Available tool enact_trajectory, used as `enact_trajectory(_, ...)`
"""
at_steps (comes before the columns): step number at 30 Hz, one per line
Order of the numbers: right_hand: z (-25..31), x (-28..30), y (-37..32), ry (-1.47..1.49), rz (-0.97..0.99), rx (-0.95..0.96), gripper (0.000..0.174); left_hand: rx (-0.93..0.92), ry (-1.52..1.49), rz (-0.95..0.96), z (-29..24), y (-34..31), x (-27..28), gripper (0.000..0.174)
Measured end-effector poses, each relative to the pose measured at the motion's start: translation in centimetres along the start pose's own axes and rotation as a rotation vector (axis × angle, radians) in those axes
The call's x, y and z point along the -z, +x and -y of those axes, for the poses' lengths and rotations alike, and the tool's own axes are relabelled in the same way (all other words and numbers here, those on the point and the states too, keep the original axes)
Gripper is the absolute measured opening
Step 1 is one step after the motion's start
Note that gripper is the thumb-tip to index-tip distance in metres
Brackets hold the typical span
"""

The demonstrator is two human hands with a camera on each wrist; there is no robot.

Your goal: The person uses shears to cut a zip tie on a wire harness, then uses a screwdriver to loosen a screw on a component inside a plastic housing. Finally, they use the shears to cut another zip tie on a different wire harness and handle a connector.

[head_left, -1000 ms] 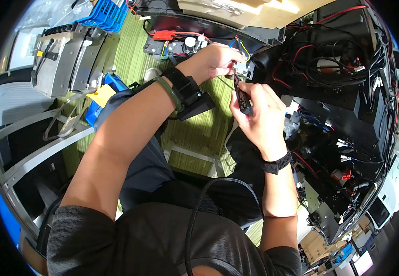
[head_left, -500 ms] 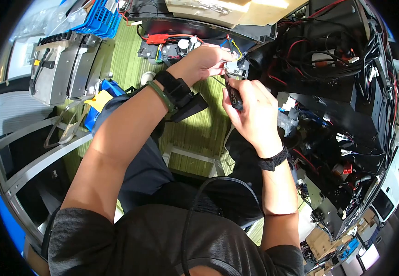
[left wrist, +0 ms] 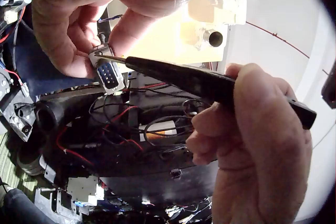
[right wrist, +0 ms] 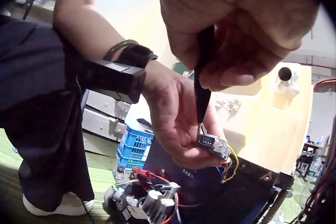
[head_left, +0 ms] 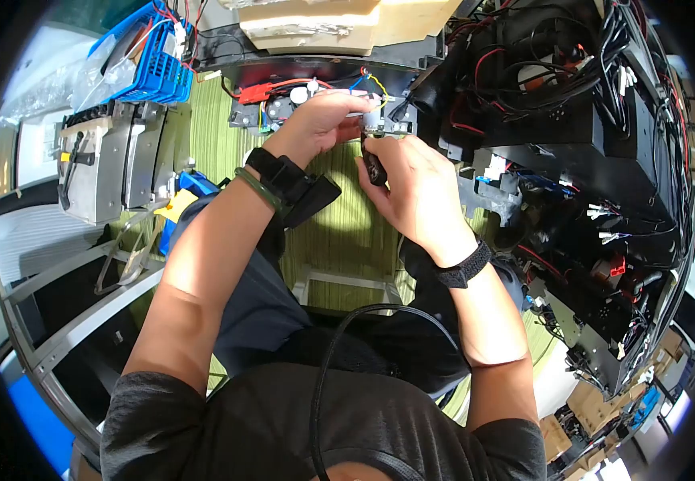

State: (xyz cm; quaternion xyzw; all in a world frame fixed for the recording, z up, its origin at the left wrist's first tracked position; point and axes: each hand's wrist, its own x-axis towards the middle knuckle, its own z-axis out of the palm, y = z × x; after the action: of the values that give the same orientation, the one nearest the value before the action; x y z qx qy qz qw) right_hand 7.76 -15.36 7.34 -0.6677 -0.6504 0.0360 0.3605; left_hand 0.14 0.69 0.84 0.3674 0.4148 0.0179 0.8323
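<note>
While the left hand [head_left: 325, 122] pinches a D-sub connector [left wrist: 108, 73] between its thumb and curled fingers, the right hand [head_left: 417, 180] has its own fingers wrapped about a slim black-handled tool [left wrist: 176, 79], whose thin metal tip sits at one end of the connector's flange, beside the pins; whether it actually touches, I cannot tell. The connector is held up in the air near the edge of a black panel [head_left: 315, 69], with a yellow wire [right wrist: 237, 158] running behind it. Beyond that edge stands a cream-coloured casing [head_left: 339, 28], and a black housing [head_left: 556, 152] draped with looped cables crowds the right hand's outer side. Toward the left there is more room: green floor [head_left: 205, 136] stretches between the left hand and a blue basket [head_left: 173, 78], and more shows below both hands
</note>
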Motion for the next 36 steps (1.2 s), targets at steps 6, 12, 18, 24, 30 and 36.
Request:
enact_trajectory(6, 0.1, 0.0, -0.1, -0.029, -0.015, -0.019, 0.022, -0.022, -0.014, 0.092, 0.3, 0.7, 0.8, 0.012)
enact_trajectory(12, 0.0, -0.4, -0.2, -0.050, -0.017, -0.010, 0.018, -0.020, 0.003, 0.134, 0.1, 0.7, 1.0, 0.013)
enact_trajectory(18, 0.3, -0.4, -0.2, -0.093, 0.001, 0.008, 0.023, -0.017, 0.007, 0.145, 0.2, 0.8, 1.3, 0.013)
enact_trajectory(24, 0.3, -0.7, -0.4, -0.111, 0.021, 0.031, 0.032, 0.003, 0.004, 0.080, 0.3, 0.6, 1.1, 0.012)
enact_trajectory(30, 0.3, -0.8, -0.3, -0.182, -0.015, 0.070, 0.014, 0.000, 0.008, 0.096, 0.1, 0.5, 1.0, 0.012)
enact_trajectory(36, 0.4, -0.8, -0.3, -0.176, 0.012, 0.066, 0.017, -0.010, 0.016, 0.098, 0.0, -0.2, 0.4, 0.012)
